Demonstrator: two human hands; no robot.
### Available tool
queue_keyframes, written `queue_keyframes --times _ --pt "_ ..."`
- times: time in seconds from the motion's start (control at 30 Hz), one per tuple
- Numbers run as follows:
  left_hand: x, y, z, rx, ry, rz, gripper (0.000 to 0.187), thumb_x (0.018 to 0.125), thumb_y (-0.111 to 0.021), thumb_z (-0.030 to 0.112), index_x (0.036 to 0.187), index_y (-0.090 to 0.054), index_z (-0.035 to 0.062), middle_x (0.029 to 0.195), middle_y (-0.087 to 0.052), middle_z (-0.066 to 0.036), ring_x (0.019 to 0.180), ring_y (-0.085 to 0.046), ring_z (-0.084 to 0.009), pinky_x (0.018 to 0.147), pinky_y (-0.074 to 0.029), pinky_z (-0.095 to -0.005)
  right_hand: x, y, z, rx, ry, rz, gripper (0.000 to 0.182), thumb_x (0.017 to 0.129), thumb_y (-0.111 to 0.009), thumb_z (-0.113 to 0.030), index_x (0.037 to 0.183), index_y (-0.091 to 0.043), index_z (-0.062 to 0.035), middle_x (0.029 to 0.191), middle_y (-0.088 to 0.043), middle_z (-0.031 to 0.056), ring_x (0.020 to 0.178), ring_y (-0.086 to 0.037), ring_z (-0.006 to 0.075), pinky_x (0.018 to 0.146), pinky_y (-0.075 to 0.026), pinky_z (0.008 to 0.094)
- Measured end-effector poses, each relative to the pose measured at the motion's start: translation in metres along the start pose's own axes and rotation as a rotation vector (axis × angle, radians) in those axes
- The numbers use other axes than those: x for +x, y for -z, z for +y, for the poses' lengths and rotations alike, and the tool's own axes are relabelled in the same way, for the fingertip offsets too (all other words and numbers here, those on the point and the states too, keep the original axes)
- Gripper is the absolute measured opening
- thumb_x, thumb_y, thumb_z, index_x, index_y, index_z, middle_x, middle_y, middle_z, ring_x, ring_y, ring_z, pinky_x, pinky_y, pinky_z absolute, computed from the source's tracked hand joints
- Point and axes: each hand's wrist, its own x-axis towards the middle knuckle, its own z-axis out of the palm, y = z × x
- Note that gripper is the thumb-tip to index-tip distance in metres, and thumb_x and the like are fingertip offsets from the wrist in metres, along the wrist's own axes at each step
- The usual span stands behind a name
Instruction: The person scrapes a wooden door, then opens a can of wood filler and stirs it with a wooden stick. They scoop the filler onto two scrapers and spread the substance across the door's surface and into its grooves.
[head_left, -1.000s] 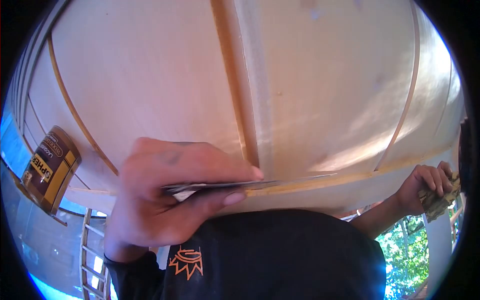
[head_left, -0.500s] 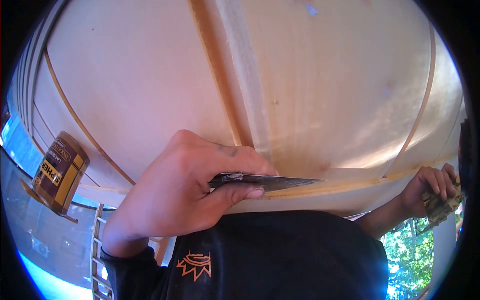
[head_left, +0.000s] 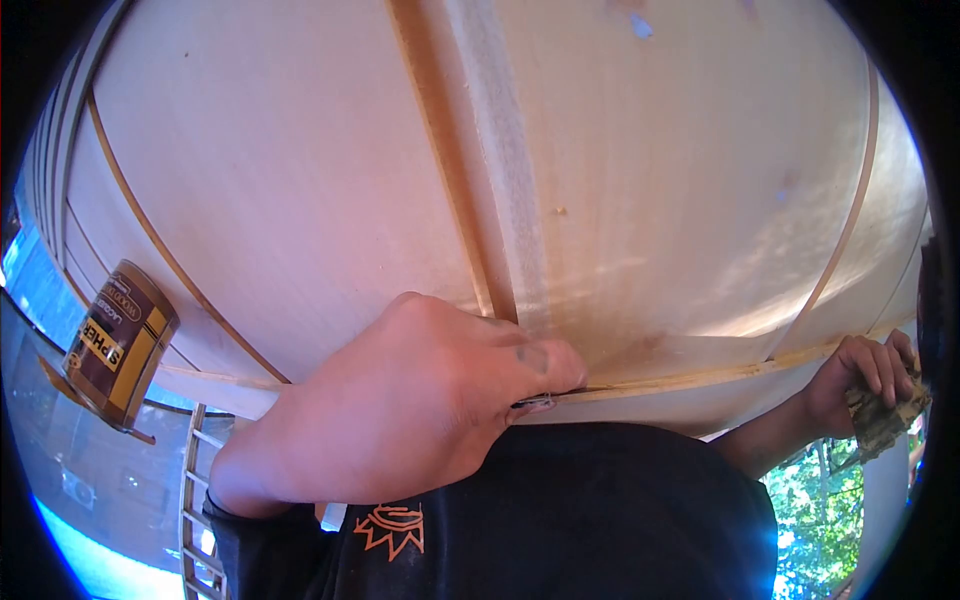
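My left hand is closed on a thin metal scraper blade, mostly hidden under the fingers. The hand lies at the lower wooden strip of a large pale panel, below a brown vertical strip. Over at the right, my right hand grips a flat piece coated with tan, putty-like material. Its far edge is partly lost in the dark rim of the view.
A brown and yellow can stands tilted at the left on a wooden support. Below it is a ladder. My dark shirt fills the bottom, with green foliage at the lower right.
My left hand has moved right and slightly down, turning so its back shows more. The blade, plainly visible before, is now mostly covered. My right hand has barely moved.
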Motion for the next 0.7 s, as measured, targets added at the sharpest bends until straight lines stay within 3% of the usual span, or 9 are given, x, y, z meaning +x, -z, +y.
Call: queue_keyframes --times 0.3,0.7 --pt "-0.0002 0.0005 -0.0002 0.032 -0.077 0.052 0.024 0.07 -0.073 -0.001 0.093 -0.07 0.0083 0.074 -0.068 -0.008 0.064 -0.067 -0.0224 0.055 -0.051 -0.0302 0.0001 0.0011 -0.002 0.011 0.005 0.014 0.039 0.078 -0.068 -0.014 0.104 -0.041 -0.0005 0.079 -0.066 0.0076 0.063 -0.065 0.0167 0.061 -0.054 0.0276" --pt "0.0077 0.0044 0.0008 -0.001 -0.074 -0.025 0.021 0.071 -0.073 0.0 0.09 -0.069 0.0062 0.073 -0.067 -0.009 0.064 -0.067 -0.0239 0.056 -0.052 -0.0306 -0.0035 0.001 -0.0027 0.012 0.012 0.017 0.039 0.079 -0.067 -0.015 0.104 -0.041 -0.0008 0.08 -0.066 0.0083 0.063 -0.065 0.017 0.062 -0.054 0.0277"
